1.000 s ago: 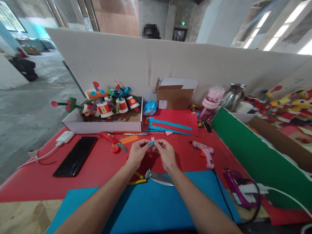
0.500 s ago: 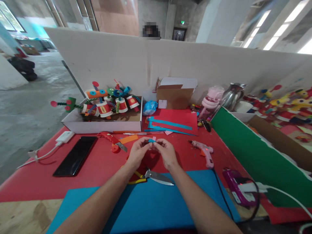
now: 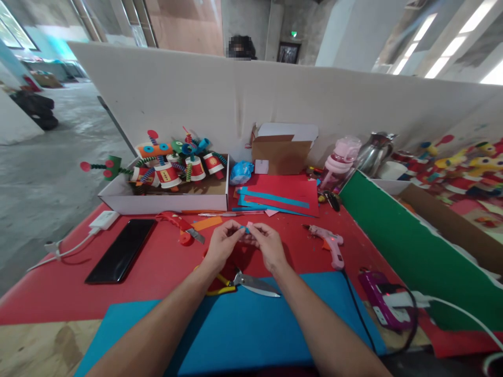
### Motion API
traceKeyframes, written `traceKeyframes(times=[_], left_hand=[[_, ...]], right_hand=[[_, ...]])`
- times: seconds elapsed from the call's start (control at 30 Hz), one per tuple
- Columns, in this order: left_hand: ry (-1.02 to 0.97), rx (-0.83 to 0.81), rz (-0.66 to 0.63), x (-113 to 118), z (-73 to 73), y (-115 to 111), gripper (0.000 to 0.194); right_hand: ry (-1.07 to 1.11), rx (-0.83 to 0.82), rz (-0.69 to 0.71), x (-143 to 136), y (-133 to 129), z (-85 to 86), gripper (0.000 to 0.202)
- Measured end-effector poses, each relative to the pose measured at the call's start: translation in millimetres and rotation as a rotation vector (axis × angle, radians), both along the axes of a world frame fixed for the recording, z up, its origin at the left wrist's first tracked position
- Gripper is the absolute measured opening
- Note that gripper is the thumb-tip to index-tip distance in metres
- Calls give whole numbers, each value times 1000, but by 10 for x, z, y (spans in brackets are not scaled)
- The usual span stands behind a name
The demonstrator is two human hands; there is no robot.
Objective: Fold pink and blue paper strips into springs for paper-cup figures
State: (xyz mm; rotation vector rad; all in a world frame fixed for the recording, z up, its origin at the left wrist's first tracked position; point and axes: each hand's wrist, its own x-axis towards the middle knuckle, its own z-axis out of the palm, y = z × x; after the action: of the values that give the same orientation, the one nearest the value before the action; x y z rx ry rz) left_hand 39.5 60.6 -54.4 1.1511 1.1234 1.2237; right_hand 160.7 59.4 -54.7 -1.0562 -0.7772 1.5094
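A small blue paper-like piece (image 3: 247, 230) is pinched between the left hand (image 3: 225, 242) and the right hand (image 3: 269, 243), both curled nearly closed, above the red-covered tabletop (image 3: 58, 277). Yellow-handled metal scissors (image 3: 257, 285) are laid partly on a large flat blue sheet (image 3: 243, 335), nearer the forearms.

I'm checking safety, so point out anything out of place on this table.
The red utility knife lies with its blade bared near the left hand; an exposed edge so close looks odd.
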Motion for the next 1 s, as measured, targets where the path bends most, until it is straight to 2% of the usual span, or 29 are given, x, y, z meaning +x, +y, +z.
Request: traceKeyframes(times=[0.17, 0.67, 1.0], left_hand=[[8, 6, -3, -5, -8, -1, 25], [6, -12, 17, -15, -25, 17, 23], [-31, -25, 12, -8, -1, -4, 25]], right_hand=[[3, -15, -29, 1, -6, 2, 29], [-57, 21, 56, 31, 16, 0, 33], [-165, 68, -26, 6, 0, -35, 29]])
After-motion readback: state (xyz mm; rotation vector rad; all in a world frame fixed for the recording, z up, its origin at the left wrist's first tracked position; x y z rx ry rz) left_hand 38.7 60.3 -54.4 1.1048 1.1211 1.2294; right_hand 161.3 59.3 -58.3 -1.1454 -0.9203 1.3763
